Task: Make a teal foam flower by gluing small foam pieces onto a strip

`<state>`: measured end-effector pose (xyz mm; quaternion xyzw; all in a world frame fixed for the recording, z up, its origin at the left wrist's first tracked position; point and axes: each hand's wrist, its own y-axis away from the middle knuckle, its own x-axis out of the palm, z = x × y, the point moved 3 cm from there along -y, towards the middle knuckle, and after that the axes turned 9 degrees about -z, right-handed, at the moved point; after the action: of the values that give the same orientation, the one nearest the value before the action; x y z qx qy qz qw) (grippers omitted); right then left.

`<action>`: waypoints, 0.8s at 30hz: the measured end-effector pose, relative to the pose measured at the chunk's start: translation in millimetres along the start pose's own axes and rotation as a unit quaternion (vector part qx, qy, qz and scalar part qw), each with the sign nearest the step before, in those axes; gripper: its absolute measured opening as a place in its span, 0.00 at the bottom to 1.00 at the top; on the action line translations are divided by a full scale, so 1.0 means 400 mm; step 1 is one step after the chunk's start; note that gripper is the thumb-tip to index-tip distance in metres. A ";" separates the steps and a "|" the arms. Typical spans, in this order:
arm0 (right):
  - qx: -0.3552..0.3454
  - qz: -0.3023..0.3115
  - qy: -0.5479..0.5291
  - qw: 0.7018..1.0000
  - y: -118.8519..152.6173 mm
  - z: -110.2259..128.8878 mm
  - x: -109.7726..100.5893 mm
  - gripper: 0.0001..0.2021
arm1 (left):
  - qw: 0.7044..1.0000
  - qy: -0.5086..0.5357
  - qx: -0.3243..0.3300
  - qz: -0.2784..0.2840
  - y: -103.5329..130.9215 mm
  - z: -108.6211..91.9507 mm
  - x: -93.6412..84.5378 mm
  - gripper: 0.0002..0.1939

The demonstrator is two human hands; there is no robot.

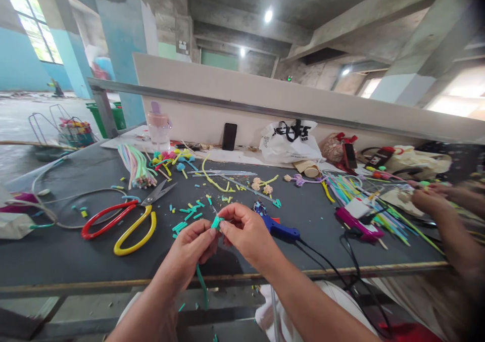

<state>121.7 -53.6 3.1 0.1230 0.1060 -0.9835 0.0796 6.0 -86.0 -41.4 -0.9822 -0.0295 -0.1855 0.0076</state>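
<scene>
My left hand [195, 242] and my right hand [245, 231] meet above the table's front part, fingers closed in a pinch. Between their fingertips is a small teal chenille stem piece [216, 223], partly hidden by the fingers. A longer teal strand [202, 283] hangs below my left hand over the table edge. Just beyond my left hand lie several short cut teal pieces [183, 226]. To the left rest open scissors [151, 198] with one red and one yellow handle. A blue hot glue gun [279, 228] lies right of my right hand, its cord trailing off the front edge.
Bundles of pastel chenille stems [138, 167] lie left and right. At the back stand a bottle [159, 130], a phone [229, 136] and a white bag [290, 142]. A magenta power strip [358, 223] sits right. Another person's hands [435, 200] work at far right.
</scene>
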 end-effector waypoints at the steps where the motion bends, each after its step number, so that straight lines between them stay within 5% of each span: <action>1: 0.001 0.001 0.000 1.000 -0.001 -0.002 0.000 0.05 | 1.000 -0.004 -0.003 -0.002 0.000 0.000 0.001 0.14; 12: -0.055 -0.047 0.107 0.992 0.004 0.005 -0.005 0.06 | 1.000 -0.023 0.003 -0.002 -0.005 0.011 -0.003 0.15; 24: -0.050 -0.008 0.069 0.996 0.000 -0.006 -0.006 0.05 | 1.000 -0.012 0.006 -0.003 0.000 0.011 -0.004 0.14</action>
<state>124.3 -52.6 1.6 0.1854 0.1614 -0.9668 0.0702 6.0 -85.9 -46.2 -0.9842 -0.0337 -0.1735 0.0130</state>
